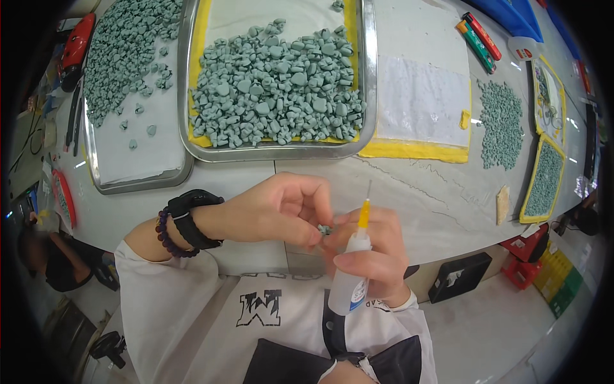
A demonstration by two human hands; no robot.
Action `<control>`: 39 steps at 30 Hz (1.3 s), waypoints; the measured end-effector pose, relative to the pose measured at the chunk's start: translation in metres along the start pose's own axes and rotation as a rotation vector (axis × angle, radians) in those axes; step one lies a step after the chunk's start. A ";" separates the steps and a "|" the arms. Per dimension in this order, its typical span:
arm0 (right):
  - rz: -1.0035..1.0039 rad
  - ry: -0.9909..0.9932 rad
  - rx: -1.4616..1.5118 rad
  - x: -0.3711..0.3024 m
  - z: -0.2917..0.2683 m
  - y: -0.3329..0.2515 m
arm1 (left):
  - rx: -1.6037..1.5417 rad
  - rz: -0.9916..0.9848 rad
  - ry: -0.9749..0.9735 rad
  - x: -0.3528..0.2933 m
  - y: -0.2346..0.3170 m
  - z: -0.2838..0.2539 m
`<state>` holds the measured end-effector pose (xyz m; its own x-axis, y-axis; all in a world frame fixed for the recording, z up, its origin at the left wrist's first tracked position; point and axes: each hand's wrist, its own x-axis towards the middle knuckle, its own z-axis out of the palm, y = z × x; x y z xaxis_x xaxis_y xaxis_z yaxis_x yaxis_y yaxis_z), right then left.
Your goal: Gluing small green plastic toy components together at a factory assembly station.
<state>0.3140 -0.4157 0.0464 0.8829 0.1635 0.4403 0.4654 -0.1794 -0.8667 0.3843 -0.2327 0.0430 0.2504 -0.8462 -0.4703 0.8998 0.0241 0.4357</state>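
Landmark: we place everything by the middle tray (275,153), the metal one with yellow edging inside.
Green piece (324,228): we see it on our side of the middle tray, well off its near rim, where the two hands meet.
Left hand (281,214): thumb and forefinger are drawn nearly together at the green piece and seem to pinch it; the other fingers curl loosely.
Right hand (380,249): thumb and fingers are wrapped around the squeeze bottle (342,291); its fingertips come close to the green piece, but we cannot tell whether they share the grip.
Step in hand: we judge that the green piece is being steadied or turned at the fingertips, with the squeeze bottle kept ready in the palm.
Next move: using the squeeze bottle would, in our view, call for a firm pinch and for tipping the needle (369,191) around to the green piece.
Bottle's aim: its yellow nozzle (364,214) and needle point toward the middle tray, past the green piece rather than at it.
Bottle's long axis: it runs from our chest toward the middle tray, leaning slightly right.
Piece's long axis: too small and covered for us to tell.
Heap of green pieces (275,89): inside the middle tray, mostly in the half nearer us.
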 end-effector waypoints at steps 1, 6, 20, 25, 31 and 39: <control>-0.020 -0.034 -0.032 0.001 -0.001 0.001 | -0.003 0.001 -0.004 0.000 0.000 -0.001; -0.059 -0.038 -0.146 0.003 0.000 0.002 | -0.029 -0.009 -0.004 -0.002 -0.002 -0.006; -0.075 0.077 -0.239 -0.011 0.000 0.002 | -0.046 0.114 -0.020 0.001 -0.005 -0.001; -0.003 0.052 -0.166 -0.013 -0.002 0.001 | -0.002 0.088 0.066 0.001 0.002 0.003; 0.016 0.002 -0.190 -0.015 -0.004 0.006 | 0.165 0.224 0.024 -0.001 -0.003 -0.003; 0.027 0.144 0.122 -0.017 -0.009 0.001 | 0.099 0.262 0.138 0.001 -0.001 -0.001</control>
<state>0.2994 -0.4272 0.0401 0.8987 0.0178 0.4381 0.4383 -0.0614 -0.8967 0.3841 -0.2332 0.0414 0.5215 -0.7376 -0.4290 0.7605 0.1739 0.6256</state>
